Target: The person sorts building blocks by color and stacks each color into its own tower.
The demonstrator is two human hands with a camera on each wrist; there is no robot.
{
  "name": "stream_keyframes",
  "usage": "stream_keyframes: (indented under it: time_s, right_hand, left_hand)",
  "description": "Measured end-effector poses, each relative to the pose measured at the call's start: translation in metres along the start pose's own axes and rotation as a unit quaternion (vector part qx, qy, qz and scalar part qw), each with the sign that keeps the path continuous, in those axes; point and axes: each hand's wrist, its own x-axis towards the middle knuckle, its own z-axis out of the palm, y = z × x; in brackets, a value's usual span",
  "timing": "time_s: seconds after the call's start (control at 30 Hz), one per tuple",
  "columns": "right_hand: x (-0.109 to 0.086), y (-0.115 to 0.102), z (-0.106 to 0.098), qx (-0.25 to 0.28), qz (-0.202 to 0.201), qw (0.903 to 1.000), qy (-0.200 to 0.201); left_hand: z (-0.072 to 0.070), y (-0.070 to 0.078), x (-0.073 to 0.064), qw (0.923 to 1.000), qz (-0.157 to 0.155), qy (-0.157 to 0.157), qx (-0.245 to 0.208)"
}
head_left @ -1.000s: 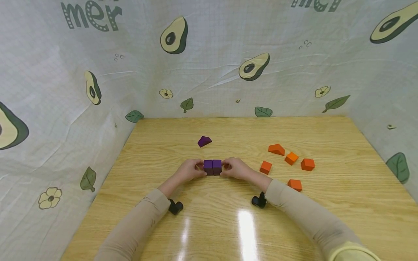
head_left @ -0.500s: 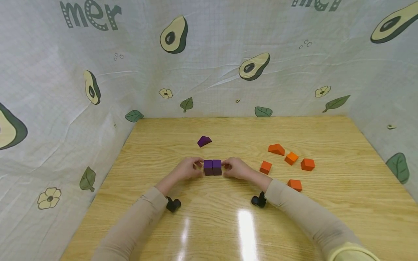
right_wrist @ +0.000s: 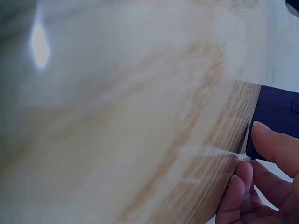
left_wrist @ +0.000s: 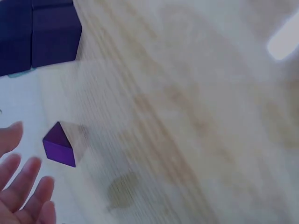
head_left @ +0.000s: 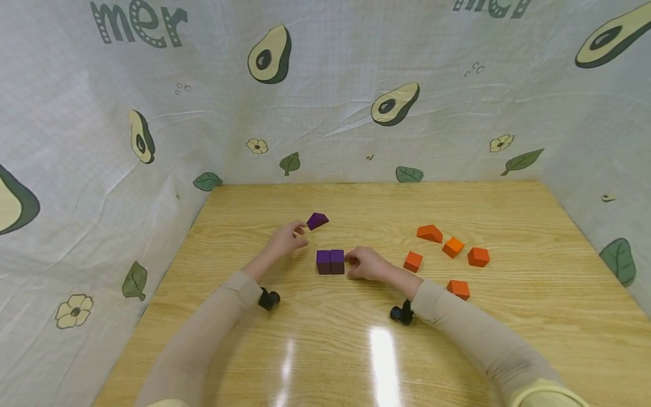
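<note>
Two purple blocks (head_left: 330,262) stand side by side, touching, near the middle of the table. My right hand (head_left: 370,264) is just to their right, thumb and fingers bent loosely. In the right wrist view the thumb overlaps the edge of the purple blocks (right_wrist: 273,109); I cannot tell whether it touches. A purple triangular block (head_left: 317,220) lies farther back, and the left wrist view also shows this triangular block (left_wrist: 60,147). Just left of it, my left hand (head_left: 286,240) reaches with spread fingers and holds nothing; there is a small gap between fingertips and block.
To the right lie an orange triangular block (head_left: 429,233) and several orange cubes (head_left: 452,247). The nearest cube (head_left: 459,290) sits close to my right sleeve (head_left: 488,339). A patterned cloth (head_left: 325,113) hangs behind the wooden table (head_left: 254,203) and along its sides.
My left hand has left the side of the purple blocks and moved back toward the purple triangular block. My right hand has drawn slightly off the blocks, which stay in place.
</note>
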Motion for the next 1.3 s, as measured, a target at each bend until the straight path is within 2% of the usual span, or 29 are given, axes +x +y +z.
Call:
stream_keyframes:
  time_s: [0.17,0.27,0.43,0.53,0.97,1.3]
  right_hand:
    - [0.002,0.001,0.001,-0.011,-0.002,0.9999,-0.007]
    - [0.002,0.001,0.002,-0.009,0.004,0.9999,-0.006]
    - [0.003,0.001,0.003,0.001,0.003,1.0,-0.008]
    - [0.003,0.0,0.004,0.008,0.001,0.9999,-0.013]
    - [0.004,0.001,0.005,0.002,0.005,0.9998,-0.018]
    - [0.004,-0.001,0.003,0.003,0.005,0.9999,-0.011]
  left_hand:
    - [0.002,0.004,0.02,0.9992,-0.006,0.036,-0.016]
    - [0.007,0.004,0.034,0.9989,-0.008,0.046,0.002]
    - [0.016,0.002,0.052,0.998,-0.017,0.037,0.048]
    - [0.02,0.0,0.058,0.9975,-0.024,0.031,0.059]
    - [0.028,-0.006,0.064,0.9979,-0.052,0.032,0.02]
    - [0.03,-0.008,0.065,0.9975,-0.054,0.045,0.009]
